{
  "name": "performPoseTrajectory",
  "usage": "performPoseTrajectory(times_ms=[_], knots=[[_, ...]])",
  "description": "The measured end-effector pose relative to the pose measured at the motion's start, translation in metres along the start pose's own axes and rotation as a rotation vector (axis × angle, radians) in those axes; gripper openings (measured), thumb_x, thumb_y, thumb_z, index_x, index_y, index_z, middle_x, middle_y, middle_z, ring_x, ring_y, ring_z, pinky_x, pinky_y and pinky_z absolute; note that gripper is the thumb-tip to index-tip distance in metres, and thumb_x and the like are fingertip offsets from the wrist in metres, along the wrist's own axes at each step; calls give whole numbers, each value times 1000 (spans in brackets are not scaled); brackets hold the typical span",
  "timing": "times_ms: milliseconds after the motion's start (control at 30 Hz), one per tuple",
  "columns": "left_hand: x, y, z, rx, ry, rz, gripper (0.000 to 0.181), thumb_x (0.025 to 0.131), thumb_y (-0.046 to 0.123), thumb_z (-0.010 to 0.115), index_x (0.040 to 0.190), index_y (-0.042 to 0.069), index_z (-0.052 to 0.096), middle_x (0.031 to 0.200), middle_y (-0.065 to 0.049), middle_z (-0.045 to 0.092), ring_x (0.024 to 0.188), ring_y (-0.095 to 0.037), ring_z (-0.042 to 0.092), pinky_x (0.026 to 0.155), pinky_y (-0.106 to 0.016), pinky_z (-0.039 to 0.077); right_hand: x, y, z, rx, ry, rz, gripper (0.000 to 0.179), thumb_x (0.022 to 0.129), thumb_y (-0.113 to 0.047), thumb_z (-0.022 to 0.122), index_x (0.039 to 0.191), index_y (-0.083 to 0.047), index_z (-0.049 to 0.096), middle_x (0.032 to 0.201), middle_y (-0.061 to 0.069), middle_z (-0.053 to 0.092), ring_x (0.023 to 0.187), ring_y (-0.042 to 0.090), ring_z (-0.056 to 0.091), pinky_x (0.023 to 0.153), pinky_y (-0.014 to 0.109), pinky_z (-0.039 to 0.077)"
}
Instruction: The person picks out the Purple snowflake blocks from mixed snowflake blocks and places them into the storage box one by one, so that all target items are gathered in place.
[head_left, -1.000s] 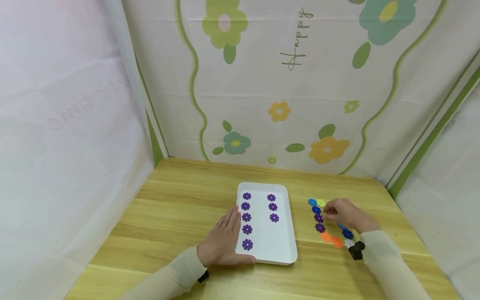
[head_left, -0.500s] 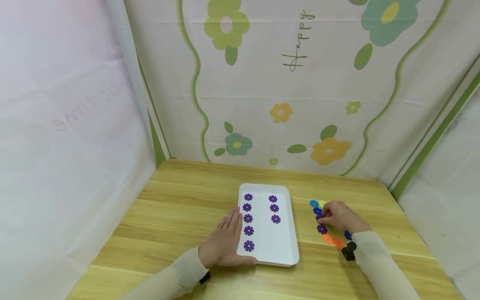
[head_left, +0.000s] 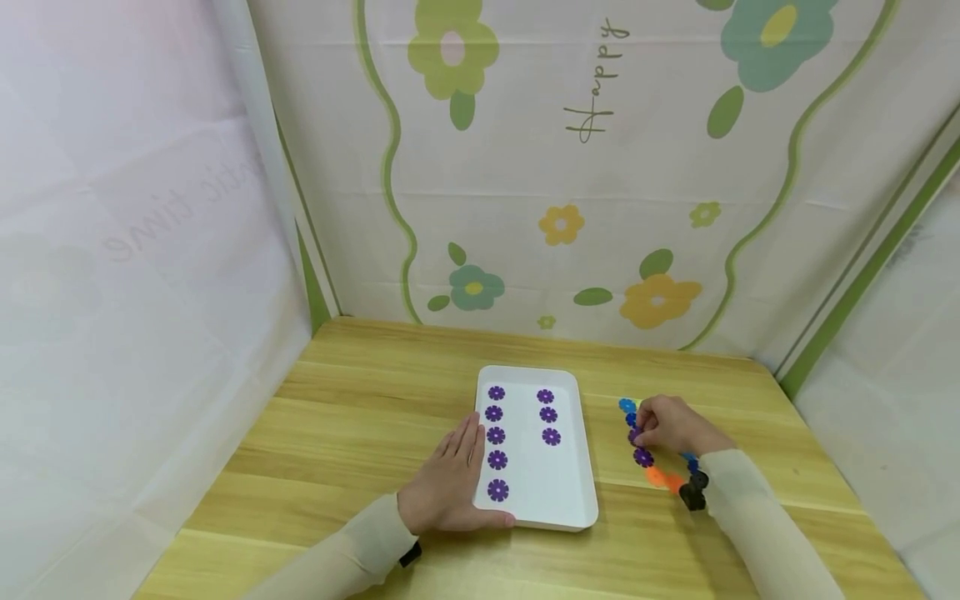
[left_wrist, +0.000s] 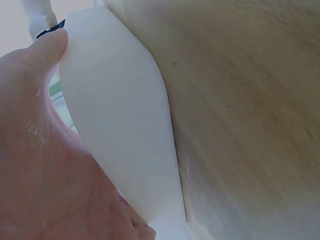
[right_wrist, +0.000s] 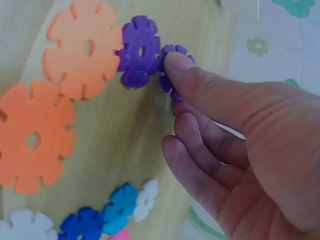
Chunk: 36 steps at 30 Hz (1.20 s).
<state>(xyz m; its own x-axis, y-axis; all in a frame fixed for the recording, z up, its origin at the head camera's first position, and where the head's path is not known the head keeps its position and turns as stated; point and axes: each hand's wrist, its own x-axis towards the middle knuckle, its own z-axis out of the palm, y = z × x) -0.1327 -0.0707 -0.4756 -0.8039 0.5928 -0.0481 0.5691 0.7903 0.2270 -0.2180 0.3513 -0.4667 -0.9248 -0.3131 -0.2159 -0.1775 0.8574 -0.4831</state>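
Observation:
My left hand [head_left: 444,487] rests on the white tray [head_left: 536,500], straight fingers along its left rim and thumb at the front rim. In the left wrist view, the palm lies against the tray's outer wall [left_wrist: 117,105]. Flat purple snowflake discs [head_left: 497,460] lie in the tray, several in a left column and three in a right one. To the tray's right, my right hand [head_left: 675,425] pinches a purple snowflake disc [right_wrist: 172,85] in a ring of coloured discs. Another purple disc [right_wrist: 141,52] joins it, followed by two orange discs [right_wrist: 85,50]. My hand hides part of the ring.
Elsewhere in the ring are a light blue disc [head_left: 627,405], white discs [right_wrist: 25,227], a dark blue disc [right_wrist: 82,224] and a bit of pink [right_wrist: 120,234]. Printed cloth [head_left: 495,167] hangs behind the wooden table [head_left: 360,417] and along both sides.
My right hand has moved left onto the ring's left side and its fingers have closed on a purple snowflake disc there. My left hand keeps its place on the tray.

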Motion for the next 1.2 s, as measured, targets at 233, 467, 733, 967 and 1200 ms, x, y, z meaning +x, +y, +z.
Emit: performPoseTrajectory(times_ms=[233, 467, 733, 967, 1200], knots=[[1, -1, 2, -6, -1, 7, 133, 85, 90, 53, 164, -11, 19, 174, -33, 9, 163, -46, 16, 131, -55, 27, -1, -15, -16, -4, -52, -86, 16, 100, -5, 70, 84, -8, 71, 83, 4, 69, 69, 11, 52, 61, 23, 46], [2, -4, 7, 0, 15, 7, 135, 84, 94, 48, 164, -10, 19, 175, -31, 8, 164, -45, 15, 131, -56, 26, 2, -47, -36, -36, -98, -207, 16, 102, -8, 68, 87, -9, 72, 84, 3, 73, 68, 9, 54, 62, 22, 47], [3, -5, 9, -1, 25, 18, 135, 84, 94, 48, 164, -10, 20, 174, -32, 10, 163, -45, 17, 131, -56, 27, 11, -95, -37, -82, -149, -268, 14, 101, -11, 70, 87, -13, 73, 79, -7, 68, 67, 7, 54, 62, 23, 49], [2, -2, 2, 14, -21, -13, 134, 83, 92, 52, 165, -8, 18, 175, -30, 8, 164, -44, 14, 132, -53, 25, 25, -124, -16, -127, -202, -312, 16, 101, -11, 72, 86, -14, 75, 79, -5, 69, 67, 5, 51, 63, 21, 47], [4, -2, 3, 18, -28, -30, 135, 83, 94, 50, 166, -7, 16, 176, -28, 6, 164, -43, 13, 133, -52, 24, 36, -137, 10, -148, -230, -293, 15, 99, -9, 74, 85, -15, 77, 79, -6, 70, 69, 6, 54, 64, 21, 49]])
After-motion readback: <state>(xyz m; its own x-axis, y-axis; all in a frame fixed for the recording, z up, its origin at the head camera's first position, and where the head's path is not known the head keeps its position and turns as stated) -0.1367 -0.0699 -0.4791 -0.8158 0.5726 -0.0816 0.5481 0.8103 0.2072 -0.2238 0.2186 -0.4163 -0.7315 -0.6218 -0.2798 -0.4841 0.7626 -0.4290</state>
